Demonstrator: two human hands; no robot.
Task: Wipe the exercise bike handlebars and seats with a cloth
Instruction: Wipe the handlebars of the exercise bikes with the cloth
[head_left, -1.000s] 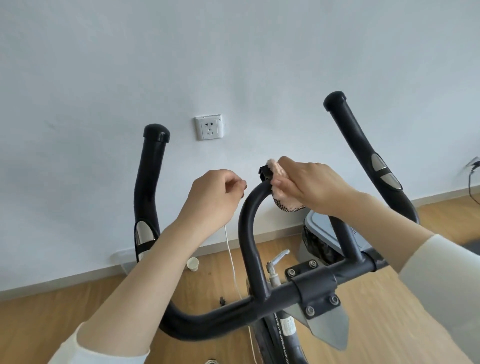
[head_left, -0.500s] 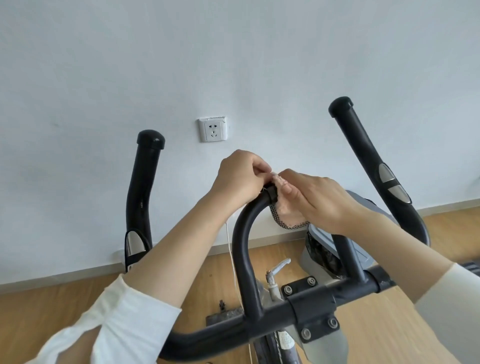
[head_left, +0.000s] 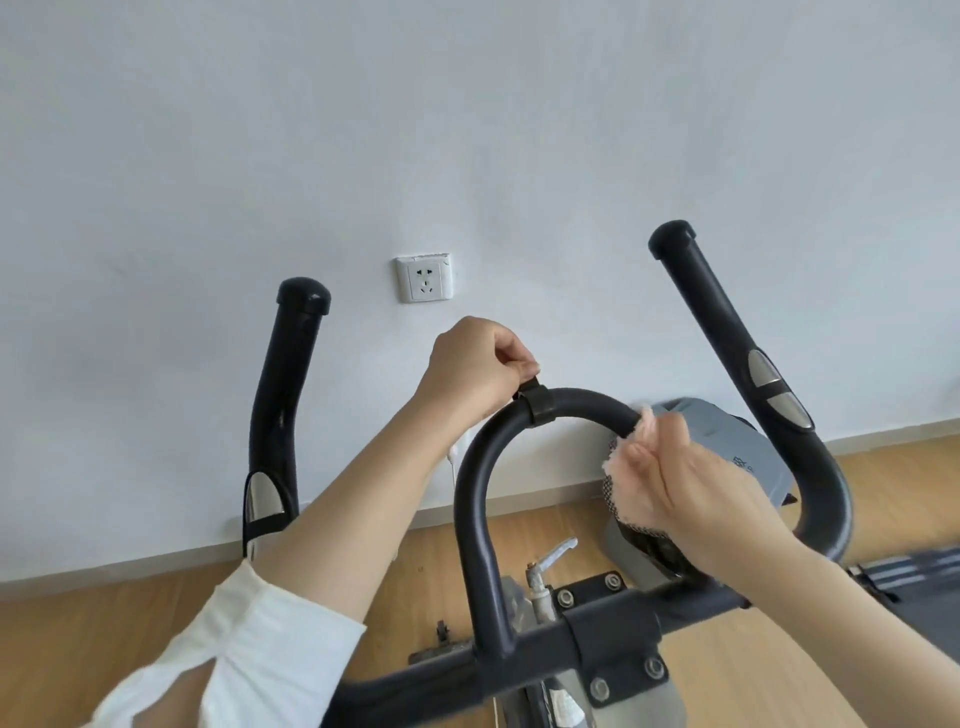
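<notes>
A black exercise bike handlebar fills the view, with a central loop bar (head_left: 475, 499) and two outer upright grips, left grip (head_left: 283, 395) and right grip (head_left: 717, 332). My right hand (head_left: 696, 499) is wrapped around the loop's right side and grips a pink cloth (head_left: 631, 467) with a dark mesh backing against the bar. My left hand (head_left: 480, 371) pinches a small black strap clip (head_left: 537, 402) at the top of the loop. No seat is in view.
A white wall with a socket (head_left: 424, 278) stands just behind the bike. A grey flywheel housing (head_left: 727, 447) sits behind my right hand. A silver adjustment lever (head_left: 553, 558), the clamp bracket (head_left: 613, 639) and wood floor (head_left: 104, 634) lie below. A thin white cable (head_left: 453, 462) hangs by the wall.
My right hand has slid the cloth from the top of the loop down its right side. My left hand closed in from the left and now pinches the clip.
</notes>
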